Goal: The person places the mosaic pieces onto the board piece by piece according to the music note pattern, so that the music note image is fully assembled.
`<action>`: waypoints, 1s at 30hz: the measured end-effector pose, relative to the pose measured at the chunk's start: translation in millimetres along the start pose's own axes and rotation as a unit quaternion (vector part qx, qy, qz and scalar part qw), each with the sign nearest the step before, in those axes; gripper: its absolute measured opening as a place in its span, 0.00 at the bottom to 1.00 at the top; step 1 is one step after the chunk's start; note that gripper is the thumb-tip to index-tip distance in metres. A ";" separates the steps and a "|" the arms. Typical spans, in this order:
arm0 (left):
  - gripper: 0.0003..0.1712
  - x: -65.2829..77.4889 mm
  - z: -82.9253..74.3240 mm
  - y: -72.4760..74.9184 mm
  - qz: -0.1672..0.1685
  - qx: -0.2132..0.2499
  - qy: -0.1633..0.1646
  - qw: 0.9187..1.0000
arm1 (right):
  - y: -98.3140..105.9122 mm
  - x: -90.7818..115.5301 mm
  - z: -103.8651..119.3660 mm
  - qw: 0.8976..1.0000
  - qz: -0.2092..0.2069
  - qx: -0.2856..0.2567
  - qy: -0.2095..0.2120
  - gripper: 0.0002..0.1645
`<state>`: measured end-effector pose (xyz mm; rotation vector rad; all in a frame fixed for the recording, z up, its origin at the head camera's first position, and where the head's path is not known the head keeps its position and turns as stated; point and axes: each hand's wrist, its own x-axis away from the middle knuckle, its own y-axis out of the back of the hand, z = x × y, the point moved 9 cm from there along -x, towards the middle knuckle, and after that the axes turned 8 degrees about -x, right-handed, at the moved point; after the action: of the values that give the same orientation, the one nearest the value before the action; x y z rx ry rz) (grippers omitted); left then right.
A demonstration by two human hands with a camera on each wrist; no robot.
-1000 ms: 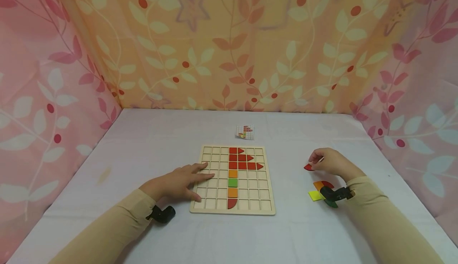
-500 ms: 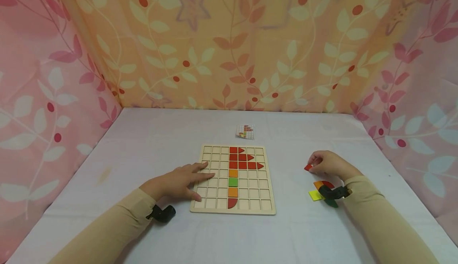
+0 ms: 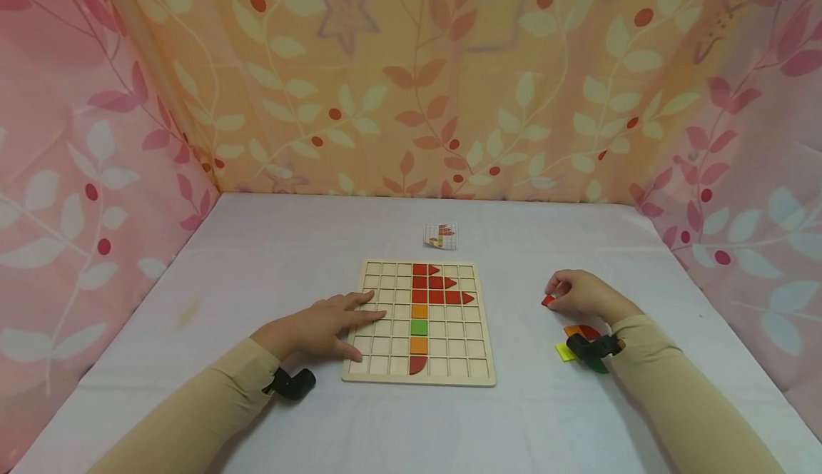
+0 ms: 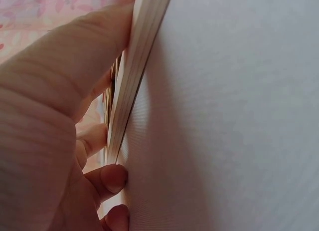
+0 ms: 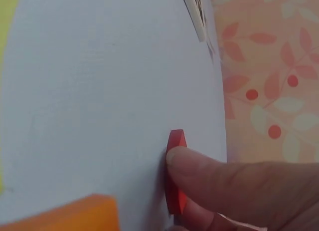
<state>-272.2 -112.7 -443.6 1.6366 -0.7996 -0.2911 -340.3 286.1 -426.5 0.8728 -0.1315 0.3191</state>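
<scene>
One red piece (image 5: 173, 192) | slim, solid-coloured | pinched by right hand (image 3: 586, 294)

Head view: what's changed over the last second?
The right hand, pinching the red piece, has moved slightly left, toward the board; no release visible. The left hand stays at the board's left edge, and the set pieces are unchanged.

The left forearm (image 3: 186, 410) and right forearm (image 3: 693, 395), both sleeved, slant inward in the head view. The left hand (image 3: 317, 328) lies palm down, fingers (image 3: 366, 316) splayed and thumb (image 3: 347, 350) apart from them. The right hand (image 3: 584, 294) points inward, its fingers curled, its thumb bearing in to pinch
</scene>
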 end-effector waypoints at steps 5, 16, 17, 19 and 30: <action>0.46 0.3 -0.5 0.2 -0.003 -0.001 -0.005 1.000 | -2.1 -0.9 0.5 1.000 0.005 -0.008 -0.008 0.13; 0.46 0.7 -1.1 0.7 -0.002 0.001 0.000 1.000 | -12.9 -1.5 24.2 0.999 0.020 -0.035 0.016 0.09; 0.46 0.7 -1.4 0.9 -0.002 0.001 -0.001 1.000 | -15.8 -2.6 27.5 0.999 0.022 -0.043 0.016 0.08; 0.46 0.7 -1.8 1.4 -0.002 0.002 -0.001 1.000 | -22.7 -4.5 35.7 0.998 0.029 -0.052 0.016 0.07; 0.46 1.7 -3.0 3.1 -0.007 0.000 -0.008 1.000 | -68.5 -10.5 99.7 0.991 0.074 -0.099 0.052 0.03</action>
<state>-270.2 -111.5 -439.5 1.6432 -0.7995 -0.3144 -326.1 166.0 -415.5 0.6492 -0.1293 0.4807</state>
